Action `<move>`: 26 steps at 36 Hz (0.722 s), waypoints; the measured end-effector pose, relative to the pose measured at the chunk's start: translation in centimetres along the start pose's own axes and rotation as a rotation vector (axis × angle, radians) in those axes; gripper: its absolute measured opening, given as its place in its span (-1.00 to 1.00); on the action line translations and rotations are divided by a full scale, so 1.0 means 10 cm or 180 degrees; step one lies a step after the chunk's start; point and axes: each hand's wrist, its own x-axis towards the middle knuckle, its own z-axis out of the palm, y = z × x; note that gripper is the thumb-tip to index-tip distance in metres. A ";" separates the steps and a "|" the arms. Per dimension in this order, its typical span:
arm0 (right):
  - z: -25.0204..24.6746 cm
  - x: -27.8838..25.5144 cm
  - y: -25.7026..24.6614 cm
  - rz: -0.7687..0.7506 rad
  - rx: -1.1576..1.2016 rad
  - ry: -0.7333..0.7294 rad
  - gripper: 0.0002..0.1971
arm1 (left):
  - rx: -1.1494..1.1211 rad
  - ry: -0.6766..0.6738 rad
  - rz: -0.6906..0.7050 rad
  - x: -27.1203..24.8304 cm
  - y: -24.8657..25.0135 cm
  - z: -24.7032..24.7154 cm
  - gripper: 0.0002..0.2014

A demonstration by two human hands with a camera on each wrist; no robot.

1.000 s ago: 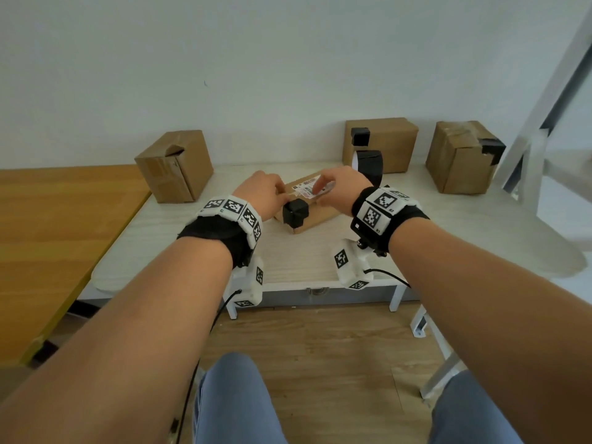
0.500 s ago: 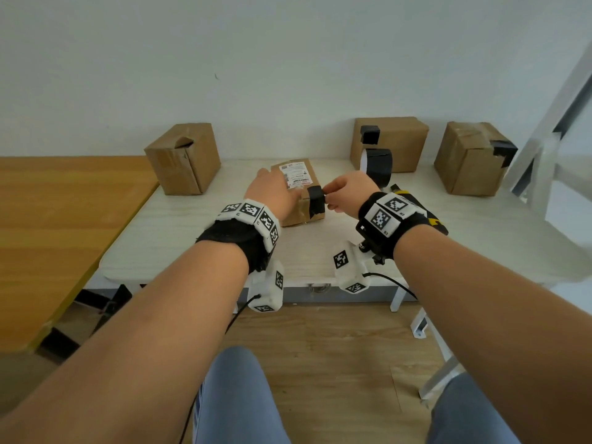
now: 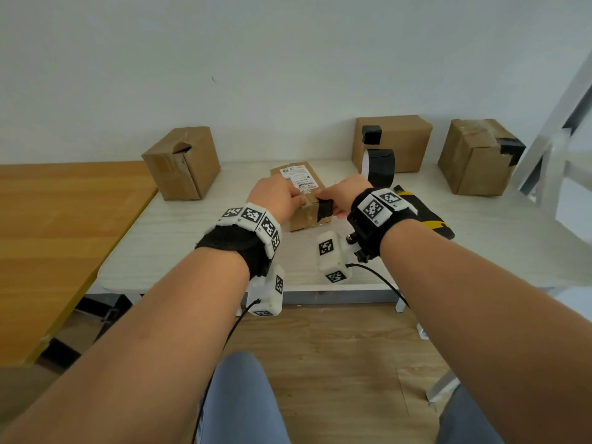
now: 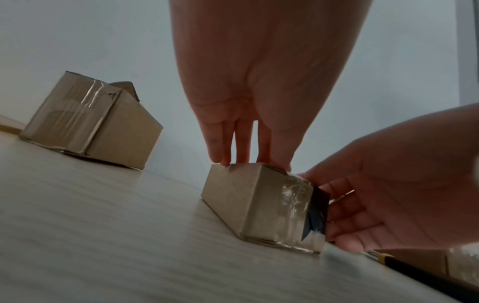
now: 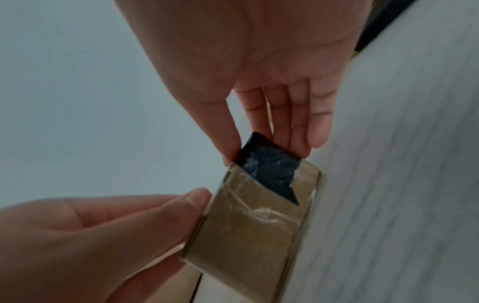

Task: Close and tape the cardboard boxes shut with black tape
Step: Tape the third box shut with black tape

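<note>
A small cardboard box (image 3: 299, 187) with a white label lies in the middle of the white table (image 3: 192, 251). My left hand (image 3: 275, 198) presses down on its top with straight fingers (image 4: 242, 147), thumb at the top edge. A short piece of black tape (image 3: 325, 208) wraps the box's near right corner. My right hand (image 3: 339, 197) pinches that tape (image 5: 269, 166) between thumb and fingers against the box end (image 5: 254, 221), which also carries clear tape. The tape (image 4: 317, 211) shows beside the right fingers in the left wrist view.
The black tape roll (image 3: 379, 166) stands behind my right hand. A yellow-and-black cutter (image 3: 429, 216) lies to its right. Three bigger boxes stand at the back: one left (image 3: 182, 163), two right (image 3: 400, 142) (image 3: 474, 158) with black tape. A wooden table (image 3: 64, 235) adjoins on the left.
The small box has been turned, so its taped end now faces right. My right hand left the top label and now pinches the tape at that end. My left hand stays on the box.
</note>
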 end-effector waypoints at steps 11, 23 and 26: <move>0.05 0.10 -0.11 -0.0177 -0.0748 -0.0010 -0.60 | 0.0210 0.0043 0.0209 0.01 -0.02 0.01 -0.68; -0.14 -0.02 0.10 -0.0275 0.0243 -0.0255 -0.75 | 0.0240 -0.0099 0.0194 -0.05 0.02 -0.04 -0.66; -0.23 -0.06 0.17 -0.0477 0.0148 -0.0530 -0.74 | 0.0229 -0.0120 0.0160 -0.07 0.04 -0.08 -0.65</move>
